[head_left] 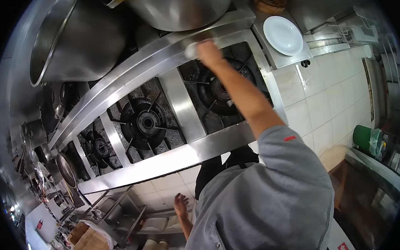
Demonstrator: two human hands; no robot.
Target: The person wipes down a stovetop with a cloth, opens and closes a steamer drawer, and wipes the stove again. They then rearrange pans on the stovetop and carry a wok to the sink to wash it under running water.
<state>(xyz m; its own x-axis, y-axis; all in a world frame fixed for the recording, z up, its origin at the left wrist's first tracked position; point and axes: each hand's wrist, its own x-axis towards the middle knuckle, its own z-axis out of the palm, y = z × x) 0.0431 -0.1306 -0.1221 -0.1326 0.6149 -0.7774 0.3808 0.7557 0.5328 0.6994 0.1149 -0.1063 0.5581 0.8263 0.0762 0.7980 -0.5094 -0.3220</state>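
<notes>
My right hand (211, 54) reaches out over the steel stove (187, 105) and is closed round a white cloth (191, 51). The cloth lies against the steel ledge behind the burners, and part of it is hidden by the hand. Below my right forearm is the right-hand burner (218, 88), with its black grate. My left hand (181, 205) hangs low at my side, in front of the stove. Its fingers are loosely bent and apart, with nothing in them.
Large steel pots (182, 10) stand behind the burners. A white plate (283, 35) rests on the side counter near a round wooden holder (269, 2) with eggs. At left a pan (66, 170) leans by the stove, and a cardboard box (91, 244) sits lower down.
</notes>
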